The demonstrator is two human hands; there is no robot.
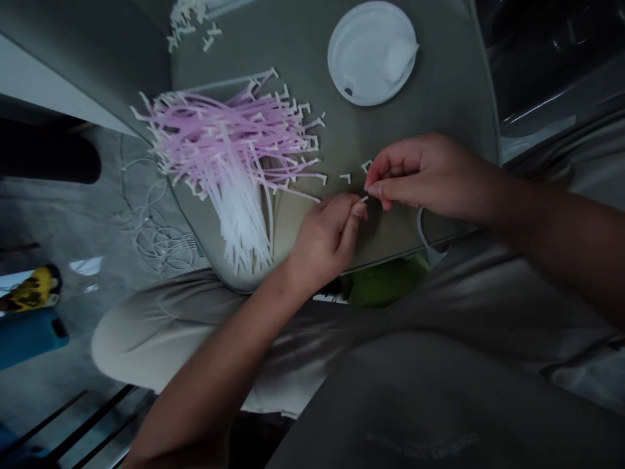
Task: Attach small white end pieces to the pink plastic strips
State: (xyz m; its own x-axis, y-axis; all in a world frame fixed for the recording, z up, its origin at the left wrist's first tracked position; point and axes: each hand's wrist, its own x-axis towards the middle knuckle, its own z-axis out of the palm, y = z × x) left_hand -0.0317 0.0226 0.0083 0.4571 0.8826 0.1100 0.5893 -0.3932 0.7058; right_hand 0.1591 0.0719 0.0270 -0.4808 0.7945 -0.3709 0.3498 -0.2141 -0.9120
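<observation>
My left hand [329, 231] is closed, thumb against fingers, on a thin plastic tube [364, 199] whose pale end sticks out past the thumb. Just right of that tip, the fingers of my right hand [415, 176] are pinched together; whatever they hold is too small to make out. Small white elbow fittings [346, 177] lie on the seat by my fingertips. To the left spreads a heap of pink tubes [229, 130] with white fittings on their ends. A bundle of plain white tubes [241, 221] lies across its front.
All this rests on a grey-green chair seat [293, 58]. A round white lid [359, 58] with a white wad [400, 58] in it sits at the back. More white fittings [188, 19] lie at the back left. Coiled cable [161, 241] is on the floor.
</observation>
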